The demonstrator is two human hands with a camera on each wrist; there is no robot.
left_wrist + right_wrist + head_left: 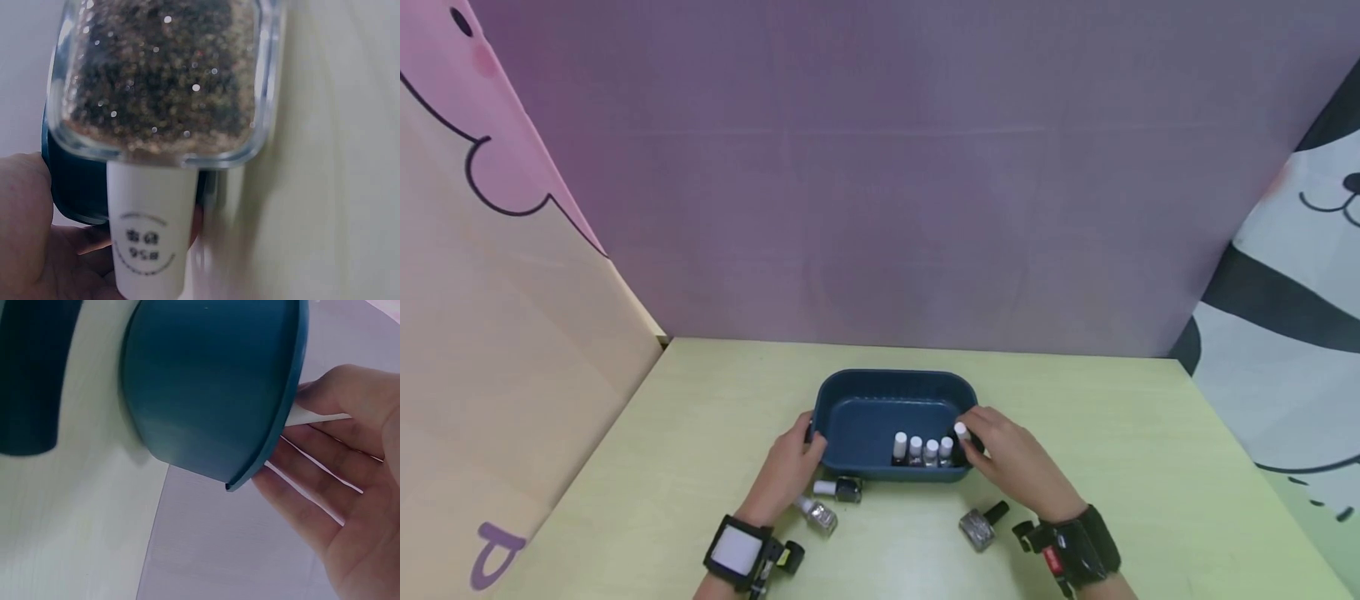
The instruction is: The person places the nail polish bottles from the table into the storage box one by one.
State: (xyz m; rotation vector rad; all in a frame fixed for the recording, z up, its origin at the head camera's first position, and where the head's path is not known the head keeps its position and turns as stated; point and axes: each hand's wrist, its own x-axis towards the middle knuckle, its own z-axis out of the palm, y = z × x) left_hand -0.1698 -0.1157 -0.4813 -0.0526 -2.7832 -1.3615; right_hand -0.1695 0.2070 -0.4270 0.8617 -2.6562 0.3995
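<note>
As your right hand [1018,462] sits over the near right corner of the blue tray [857,421], there's the white-capped bottle [961,431], pinched between your thumb and fingers with its top leaning left! Whether its base touches the tray floor, you can't tell from here. Right beside it, on the left, you've got a row of four bottles [916,450], all upright, all white-capped, lined up along the near wall.

Over to your left hand [788,460], and it's got the tray's left end, thumb at the rim, the other fingers curled round the outside. Just near of the tray, a dark bottle [848,490] lies on its side, white cap pointing left. Nearer to you, a glitter bottle [822,518] lies by your left hand; your left wrist view fills up with its sparkle and the print on its white cap. Away to the right, well apart from those two, a black-capped bottle [979,530] lies on the pale tabletop [1075,417], cap aimed far and right.

You're wearing a camera band [737,546] on the left wrist and a dark strap [1082,546] on the right. Beyond it all stands the purple backdrop [895,183], with a panda print [1300,283] on the right.
</note>
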